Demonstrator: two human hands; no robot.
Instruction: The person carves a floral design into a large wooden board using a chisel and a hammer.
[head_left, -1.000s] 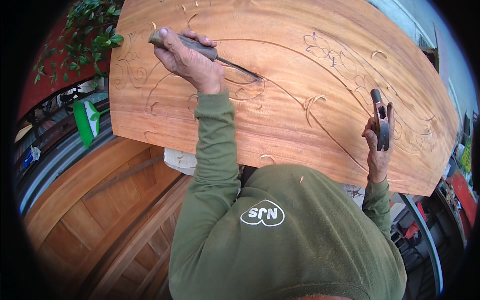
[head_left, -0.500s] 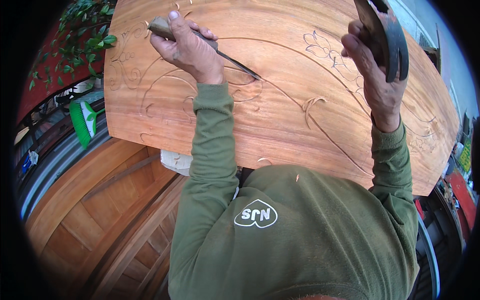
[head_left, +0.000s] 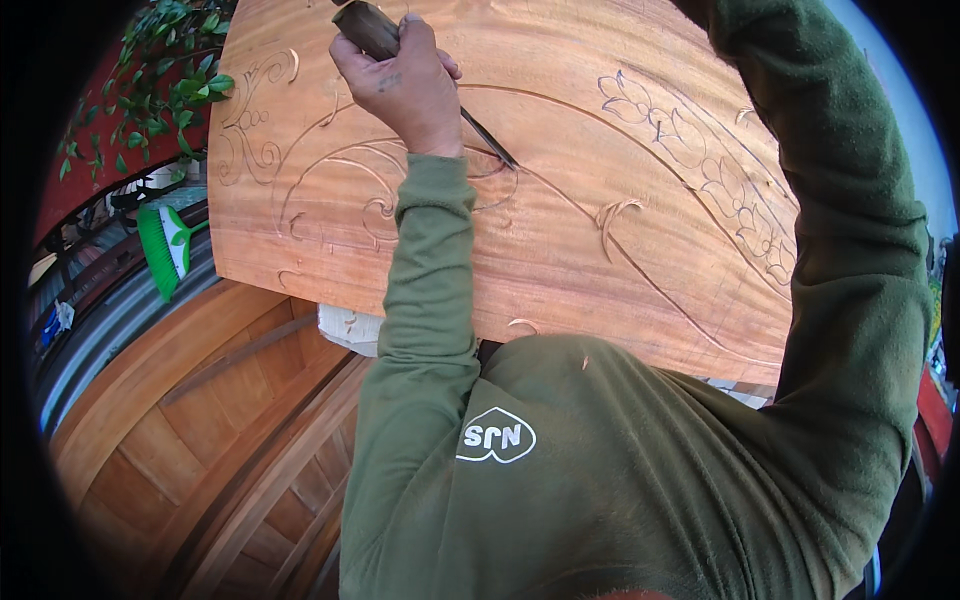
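My left hand is wrapped round the wooden handle of a chisel. Its thin dark blade slants down to the right, and the tip touches a carved groove in a wide brown wooden board. Grooved curves and scrolls surround the blade. Pencilled flowers and leaves run along the board's right side. My right forearm reaches up past the top edge, so the right hand and anything it holds are out of sight. A small dark edge shows above the chisel handle; I cannot tell what it is.
Curled wood shavings lie on the board. At the left are a green and white broom head, a leafy plant and corrugated metal. Panelled brown woodwork stands below left, beside a pale block under the board's near edge.
My right hand, which held a hammer-like tool raised at the right, has moved up out of view. My left hand has shifted slightly, tilting the chisel more steeply with its tip at about the same spot.
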